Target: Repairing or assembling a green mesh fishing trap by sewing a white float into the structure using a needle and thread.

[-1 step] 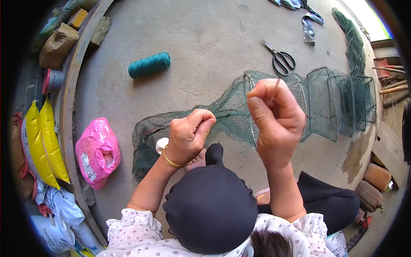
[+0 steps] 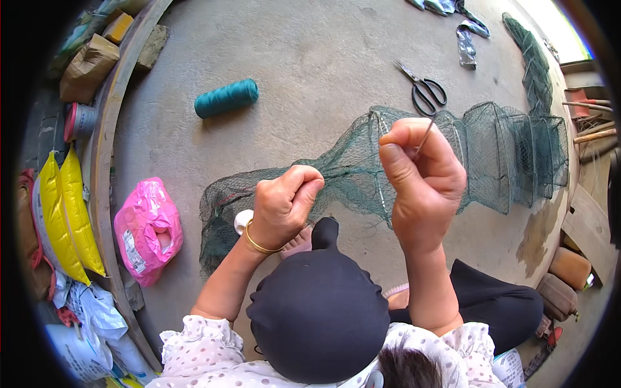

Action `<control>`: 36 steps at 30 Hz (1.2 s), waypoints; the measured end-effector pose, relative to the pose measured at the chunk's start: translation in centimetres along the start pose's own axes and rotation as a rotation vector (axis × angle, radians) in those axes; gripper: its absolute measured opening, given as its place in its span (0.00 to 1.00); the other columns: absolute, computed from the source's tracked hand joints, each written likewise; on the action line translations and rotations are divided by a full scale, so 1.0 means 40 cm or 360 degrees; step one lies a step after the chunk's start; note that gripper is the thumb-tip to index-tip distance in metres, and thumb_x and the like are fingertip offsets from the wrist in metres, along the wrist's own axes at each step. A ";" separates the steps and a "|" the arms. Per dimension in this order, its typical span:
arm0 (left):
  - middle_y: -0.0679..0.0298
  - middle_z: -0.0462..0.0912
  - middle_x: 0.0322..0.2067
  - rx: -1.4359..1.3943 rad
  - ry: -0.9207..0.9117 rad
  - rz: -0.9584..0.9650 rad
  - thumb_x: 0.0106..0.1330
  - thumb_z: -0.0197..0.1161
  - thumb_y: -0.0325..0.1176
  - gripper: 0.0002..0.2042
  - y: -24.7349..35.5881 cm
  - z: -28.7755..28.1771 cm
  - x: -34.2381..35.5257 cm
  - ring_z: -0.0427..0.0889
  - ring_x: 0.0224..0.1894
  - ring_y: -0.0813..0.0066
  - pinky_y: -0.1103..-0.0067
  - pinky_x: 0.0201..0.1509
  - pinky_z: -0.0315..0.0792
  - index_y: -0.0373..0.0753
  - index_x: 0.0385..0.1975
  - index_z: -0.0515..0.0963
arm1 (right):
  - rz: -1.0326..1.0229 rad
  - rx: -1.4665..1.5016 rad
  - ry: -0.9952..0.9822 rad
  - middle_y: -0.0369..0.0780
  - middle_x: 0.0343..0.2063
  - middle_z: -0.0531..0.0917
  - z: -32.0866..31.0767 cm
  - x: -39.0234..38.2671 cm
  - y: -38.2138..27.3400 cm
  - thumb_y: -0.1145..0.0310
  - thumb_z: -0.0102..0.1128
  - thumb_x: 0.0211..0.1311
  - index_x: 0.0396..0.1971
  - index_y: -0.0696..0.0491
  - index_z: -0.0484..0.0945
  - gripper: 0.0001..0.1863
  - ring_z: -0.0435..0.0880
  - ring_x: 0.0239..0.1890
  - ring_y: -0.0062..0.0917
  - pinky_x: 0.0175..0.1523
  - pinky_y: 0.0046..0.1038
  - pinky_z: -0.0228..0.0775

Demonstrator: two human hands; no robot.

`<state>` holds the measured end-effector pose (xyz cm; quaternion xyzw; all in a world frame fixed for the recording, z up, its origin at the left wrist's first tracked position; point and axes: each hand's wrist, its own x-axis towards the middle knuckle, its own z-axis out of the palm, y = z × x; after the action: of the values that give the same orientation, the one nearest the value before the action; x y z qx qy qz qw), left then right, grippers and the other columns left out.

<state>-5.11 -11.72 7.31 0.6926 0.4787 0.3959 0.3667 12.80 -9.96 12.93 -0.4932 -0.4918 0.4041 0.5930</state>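
My left hand (image 2: 283, 204), with a gold bracelet, is closed in a pinch over the green mesh net (image 2: 349, 174); whether it grips mesh or thread is unclear. My right hand (image 2: 420, 184) is raised over the net's hooped section, thumb and index pinched, with a thin metal needle-like rod (image 2: 424, 139) between its fingers. The net stretches across the concrete floor (image 2: 291, 77), with square frames at the right. A teal thread spool (image 2: 226, 97) lies above left; black-handled scissors (image 2: 427, 94) lie beyond my right hand. A white round object (image 2: 244, 220) is beside my left wrist.
A pink plastic bag (image 2: 147, 229) lies left, beside a wooden beam (image 2: 103, 149) with yellow bags (image 2: 68, 213) and cardboard packages (image 2: 89, 66) beyond it. Silvery cloth strips (image 2: 467, 45) lie at the top. Boards and sticks (image 2: 592, 213) line the right. My bent legs occupy the lower edge.
My right hand has shifted slightly rightward and turned, so more of the thin rod shows between its fingers. My left hand is nearly unchanged.
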 end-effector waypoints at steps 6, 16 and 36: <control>0.72 0.73 0.17 -0.1358 -0.0227 -0.1093 0.65 0.60 0.29 0.06 0.019 -0.039 0.006 0.67 0.17 0.87 0.87 0.20 0.59 0.32 0.33 0.77 | 0.0278 -0.0054 0.0098 0.30 0.21 0.76 -0.070 0.018 -0.059 0.73 0.54 0.68 0.40 0.60 0.81 0.09 0.63 0.18 0.06 0.23 0.12 0.53; 0.71 0.74 0.18 -0.1621 -0.0253 -0.1239 0.67 0.58 0.30 0.07 0.077 -0.051 0.043 0.65 0.17 0.92 0.92 0.17 0.55 0.32 0.38 0.77 | 0.0668 -0.0213 -0.0827 0.36 0.23 0.80 0.005 -0.022 -0.014 0.78 0.57 0.60 0.46 0.63 0.78 0.14 0.78 0.23 0.13 0.28 0.18 0.68; 0.67 0.76 0.32 -0.0135 -0.0065 0.0400 0.50 0.70 0.24 0.09 -0.029 0.100 0.053 0.73 0.37 0.70 0.75 0.44 0.68 0.42 0.32 0.83 | 0.0848 0.0076 -0.0551 0.36 0.15 0.73 -0.072 -0.029 -0.126 0.68 0.51 0.63 0.20 0.58 0.72 0.13 0.58 0.12 0.10 0.18 0.16 0.47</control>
<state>-1.47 -9.91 5.03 0.7389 0.3634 0.4444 0.3528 15.37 -12.56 17.58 -0.5145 -0.4292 0.6347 0.3850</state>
